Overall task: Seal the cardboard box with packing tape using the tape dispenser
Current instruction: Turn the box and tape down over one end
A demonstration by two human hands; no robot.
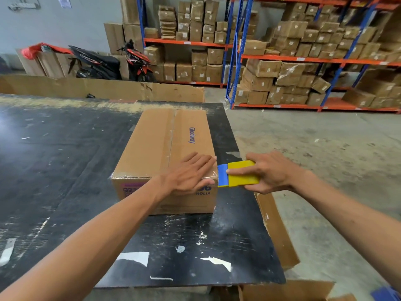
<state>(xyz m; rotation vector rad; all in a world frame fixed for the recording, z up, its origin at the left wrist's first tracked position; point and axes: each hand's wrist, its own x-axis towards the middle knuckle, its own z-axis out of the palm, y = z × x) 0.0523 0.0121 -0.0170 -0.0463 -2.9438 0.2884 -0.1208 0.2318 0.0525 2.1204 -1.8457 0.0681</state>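
1. Your cardboard box sits on the black table, toward its right edge, long axis running away from you.
2. Centre seam along the top already carries a strip of clear tape; it looks shiny and slightly wrinkled, running the length of the lid.
3. Clear tape also shows across the near top edge, crinkled at the near left corner. I judge this cross strip is the one in hand.
4. Your left hand lies flat and open on the near right corner of the lid, fingers spread, thumb hooked over the front edge, pressing, gripping nothing.
5. Your right hand is closed around the tape dispenser, which sits just off the box's right near corner, blue end touching or nearly touching the edge; index finger lies along its top.
6. Dispenser: yellow flat body, blue front section, hard plastic look. Tape roll itself is hidden.
7. Judgement: sealing is well along. Left to do, probably: cut or finish this edge strip, smooth it down. Far end and underside cannot be seen.
8. Box: brown corrugated board, matte, blue print on lid, purple label on the front face. Table: dark, scuffed, with old tape scraps stuck on.
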